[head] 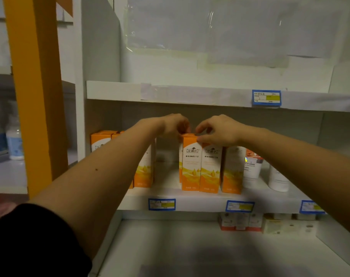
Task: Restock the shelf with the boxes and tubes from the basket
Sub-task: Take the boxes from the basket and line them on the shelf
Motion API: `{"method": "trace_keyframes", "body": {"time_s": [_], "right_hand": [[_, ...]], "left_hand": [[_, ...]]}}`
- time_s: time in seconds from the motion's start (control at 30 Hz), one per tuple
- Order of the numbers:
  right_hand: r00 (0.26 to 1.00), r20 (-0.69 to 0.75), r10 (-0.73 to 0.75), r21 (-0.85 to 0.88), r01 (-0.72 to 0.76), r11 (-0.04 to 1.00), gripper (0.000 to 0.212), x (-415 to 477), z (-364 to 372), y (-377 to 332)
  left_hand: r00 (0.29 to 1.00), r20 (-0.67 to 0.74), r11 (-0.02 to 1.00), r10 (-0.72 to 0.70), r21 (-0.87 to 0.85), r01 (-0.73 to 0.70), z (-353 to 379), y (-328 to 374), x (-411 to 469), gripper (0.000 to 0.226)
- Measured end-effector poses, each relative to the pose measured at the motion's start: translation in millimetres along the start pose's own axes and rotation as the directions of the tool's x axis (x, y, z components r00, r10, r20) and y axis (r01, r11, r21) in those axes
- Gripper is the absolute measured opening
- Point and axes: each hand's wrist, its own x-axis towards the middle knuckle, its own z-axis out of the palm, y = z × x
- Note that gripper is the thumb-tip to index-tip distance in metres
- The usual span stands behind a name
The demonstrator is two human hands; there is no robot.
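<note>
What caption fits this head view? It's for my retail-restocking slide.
Both hands, left and right, steady the top of an orange-and-white box on the middle shelf, white tubes alongside.

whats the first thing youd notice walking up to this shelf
Two bare hands, left hand and right hand, meet on top of a tall orange-and-white carton on the middle white shelf. Similar orange cartons stand left of a gap, white tubes to the right, and blue-framed price tags dot the shelf edges.
</note>
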Motion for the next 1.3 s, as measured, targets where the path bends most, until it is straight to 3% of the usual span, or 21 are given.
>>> {"method": "trace_keyframes", "body": {"time_s": [0.2, 0.67, 0.83, 0.97, 1.3], "right_hand": [[0.999, 0.035, -0.016, -0.049, 0.018, 0.999, 0.041, 2.2, 3.1, -4.4], [0.998, 0.052, 0.027, -0.122, -0.020, 0.992, 0.042, 9.5, 8.9, -10.3], [0.995, 0.087, 0.042, -0.107, -0.033, 0.994, 0.036, 12.9, 5.8, -16.0], [0.999, 0.034, 0.020, -0.039, -0.018, 0.999, 0.034, 17.5, 6.2, -26.1], [0.997, -0.073, 0.015, 0.109, -0.007, 0.994, 0.036, 32.8, 26.5, -61.7]], "left_hand": [[0.996, -0.044, 0.995, -0.083, 0.056, 0.085, -7.4, -17.2, -10.1, 0.039], [0.977, 0.059, 0.973, -0.206, 0.119, 0.198, -21.4, -35.6, -26.7, 0.038], [0.984, 0.013, 0.978, -0.177, 0.111, 0.174, -13.9, -34.5, -28.3, 0.036], [0.986, 0.010, 0.983, -0.164, 0.085, 0.163, -13.4, -32.3, -31.2, 0.035], [0.963, -0.186, 0.980, -0.194, 0.014, 0.199, -23.8, -42.3, -50.0, 0.043]]}}
